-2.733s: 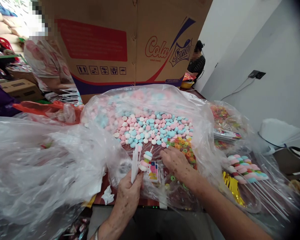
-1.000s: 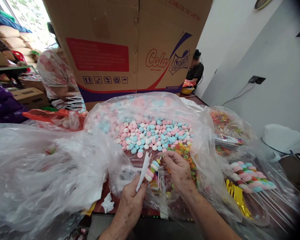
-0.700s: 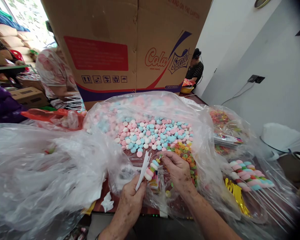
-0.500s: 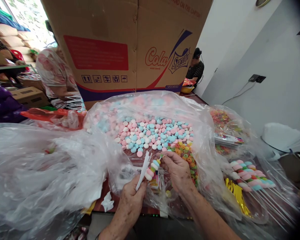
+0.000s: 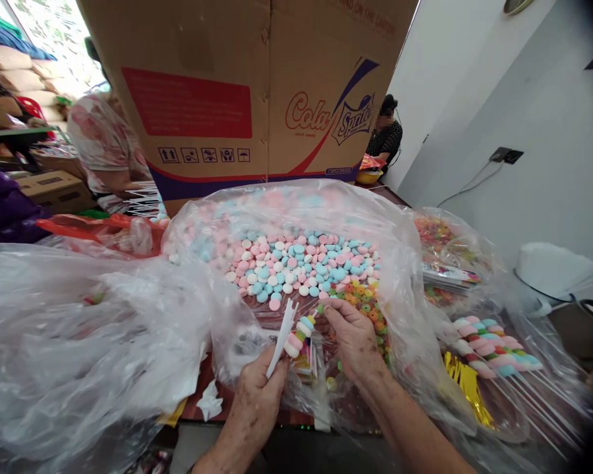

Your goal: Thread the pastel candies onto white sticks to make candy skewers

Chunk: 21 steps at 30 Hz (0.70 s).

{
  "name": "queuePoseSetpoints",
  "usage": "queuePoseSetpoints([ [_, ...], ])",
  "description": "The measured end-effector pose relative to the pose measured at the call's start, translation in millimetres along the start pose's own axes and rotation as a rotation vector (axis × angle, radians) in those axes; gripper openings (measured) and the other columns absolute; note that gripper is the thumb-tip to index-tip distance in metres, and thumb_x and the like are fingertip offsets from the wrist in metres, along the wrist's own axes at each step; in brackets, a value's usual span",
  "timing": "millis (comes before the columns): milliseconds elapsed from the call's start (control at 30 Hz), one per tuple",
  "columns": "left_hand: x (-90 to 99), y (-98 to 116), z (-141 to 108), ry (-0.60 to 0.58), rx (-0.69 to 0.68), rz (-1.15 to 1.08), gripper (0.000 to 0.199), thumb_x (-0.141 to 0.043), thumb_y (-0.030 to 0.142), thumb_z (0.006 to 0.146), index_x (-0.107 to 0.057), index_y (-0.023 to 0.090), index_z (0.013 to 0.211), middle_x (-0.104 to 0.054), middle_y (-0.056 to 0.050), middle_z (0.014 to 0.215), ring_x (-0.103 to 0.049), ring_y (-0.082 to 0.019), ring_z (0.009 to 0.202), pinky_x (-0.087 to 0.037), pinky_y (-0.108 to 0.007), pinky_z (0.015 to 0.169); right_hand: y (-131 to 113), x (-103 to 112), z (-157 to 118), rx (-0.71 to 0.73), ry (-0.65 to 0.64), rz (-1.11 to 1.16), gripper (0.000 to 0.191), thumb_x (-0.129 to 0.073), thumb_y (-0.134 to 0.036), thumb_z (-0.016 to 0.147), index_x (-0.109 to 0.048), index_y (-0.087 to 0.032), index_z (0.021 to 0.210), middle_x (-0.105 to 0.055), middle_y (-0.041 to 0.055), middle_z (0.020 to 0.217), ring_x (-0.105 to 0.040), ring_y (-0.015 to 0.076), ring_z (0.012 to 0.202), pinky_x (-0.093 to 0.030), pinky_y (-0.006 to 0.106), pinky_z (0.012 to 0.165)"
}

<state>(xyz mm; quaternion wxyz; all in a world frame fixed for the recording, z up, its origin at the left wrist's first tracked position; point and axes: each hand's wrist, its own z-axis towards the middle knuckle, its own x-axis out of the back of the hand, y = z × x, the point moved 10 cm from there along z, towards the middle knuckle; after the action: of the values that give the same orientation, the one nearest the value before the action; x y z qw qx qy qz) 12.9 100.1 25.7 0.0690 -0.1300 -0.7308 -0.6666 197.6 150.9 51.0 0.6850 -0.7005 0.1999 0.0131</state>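
Candy skewer (image 5: 299, 337) tilted above the worktop's (image 5: 205, 376) near edge, in left hand (image 5: 261, 385) with a bundle of white sticks (image 5: 282, 337); right hand (image 5: 352, 330) pinches a green gummy ring (image 5: 321, 309) by the skewer's tip. Loose marshmallows (image 5: 301, 263) just beyond, gummy rings (image 5: 368, 304) beside them to the right, filled skewers (image 5: 497, 347) and gold ties (image 5: 467, 388) toward the near right corner, big carton (image 5: 202, 79) behind.

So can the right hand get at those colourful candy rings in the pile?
Probably yes: the right hand is just beside the candy rings, and the clear plastic seems open there. Its fingertips already hold a green ring, though.
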Motion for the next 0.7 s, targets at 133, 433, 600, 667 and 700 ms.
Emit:
queuePoseSetpoints([
  [133, 2.5, 3.7, -0.8, 0.02, -0.016, 0.001, 0.031, -0.047, 0.035, 0.087, -0.048, 0.022, 0.059, -0.041, 0.006, 0.054, -0.037, -0.014, 0.053, -0.027, -0.025, 0.053, -27.3, 16.5, 16.6, 0.105, 0.004, -0.211, 0.03, -0.071, -0.041, 0.07, -0.07, -0.018, 0.089, -0.071, 0.0025, 0.073, -0.062, 0.0162, 0.064, -0.051, 0.029, 0.06],
  [433, 0.5, -1.5, -0.5, 0.022, 0.03, -0.084, 0.025, -0.049, 0.034, 0.086, -0.06, 0.019, 0.07, -0.042, 0.006, 0.054, -0.036, -0.013, 0.052, -0.027, -0.024, 0.05, -55.7, -10.3, 12.9, 0.466, -0.372, -1.223, 0.02, -0.046, -0.023, 0.08, -0.066, -0.021, 0.077, -0.065, 0.0026, 0.074, -0.059, 0.0173, 0.069, -0.045, 0.029, 0.066],
  [600, -1.4, 12.2, -8.1, 0.013, 0.017, -0.224, 0.027, -0.049, 0.033, 0.086, -0.071, 0.018, 0.084, -0.059, -0.001, 0.069, -0.048, -0.018, 0.065, -0.037, -0.029, 0.061, -79.5, -10.2, 18.2, 0.625, -0.312, -1.263, 0.02, -0.055, -0.037, 0.078, -0.069, -0.026, 0.087, -0.07, 0.0066, 0.084, -0.064, 0.0236, 0.073, -0.048, 0.035, 0.065],
  [667, -0.4, 15.9, -5.9, 0.008, -0.01, -0.252, 0.03, -0.049, 0.035, 0.088, -0.074, 0.02, 0.084, -0.064, -0.005, 0.071, -0.052, -0.021, 0.068, -0.038, -0.033, 0.063, -94.9, -28.3, 25.7, 0.661, -0.299, -1.217, 0.018, -0.06, -0.04, 0.076, -0.07, -0.029, 0.087, -0.071, 0.0079, 0.084, -0.065, 0.0238, 0.071, -0.048, 0.035, 0.062],
  [700, 2.5, 15.1, -4.7, 0.03, -0.011, -0.237, 0.028, -0.051, 0.035, 0.087, -0.075, 0.02, 0.083, -0.064, -0.006, 0.069, -0.053, -0.022, 0.066, -0.038, -0.034, 0.061, -105.0, -46.1, 24.6, 0.69, -0.317, -1.162, 0.017, -0.061, -0.039, 0.076, -0.07, -0.031, 0.087, -0.072, 0.0081, 0.086, -0.066, 0.0241, 0.073, -0.048, 0.034, 0.061],
])
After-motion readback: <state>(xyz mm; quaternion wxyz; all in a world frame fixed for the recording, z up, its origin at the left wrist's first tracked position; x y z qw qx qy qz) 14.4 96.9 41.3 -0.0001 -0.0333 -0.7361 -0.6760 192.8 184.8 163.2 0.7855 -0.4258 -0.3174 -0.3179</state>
